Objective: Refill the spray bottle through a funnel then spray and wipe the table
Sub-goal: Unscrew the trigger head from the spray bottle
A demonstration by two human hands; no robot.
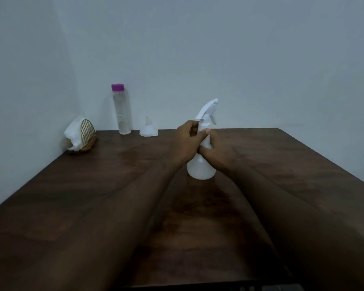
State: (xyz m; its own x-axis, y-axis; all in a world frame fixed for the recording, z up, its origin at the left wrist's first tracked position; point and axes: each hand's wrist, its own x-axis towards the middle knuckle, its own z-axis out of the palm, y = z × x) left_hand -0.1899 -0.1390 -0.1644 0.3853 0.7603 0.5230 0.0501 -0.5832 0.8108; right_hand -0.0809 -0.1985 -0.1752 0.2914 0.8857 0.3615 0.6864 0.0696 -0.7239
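Dark wooden worktop [93, 196], contents from left:

- Wire holder [88, 131] with white paper napkins [74, 131], far left corner.
- Clear bottle [122, 114], purple cap, upright at the back edge.
- White funnel [148, 129], standing wide end down, just beside the clear bottle.
- Left hand [187, 141], fingers curled round the spray bottle's neck below the trigger head.
- White spray bottle [201, 166], upright mid-worktop, head on.
- Right hand [216, 152], wrapped round the spray bottle's shoulder.

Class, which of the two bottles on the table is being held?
The white spray bottle, held by left hand and right hand; the purple-capped bottle stands untouched.
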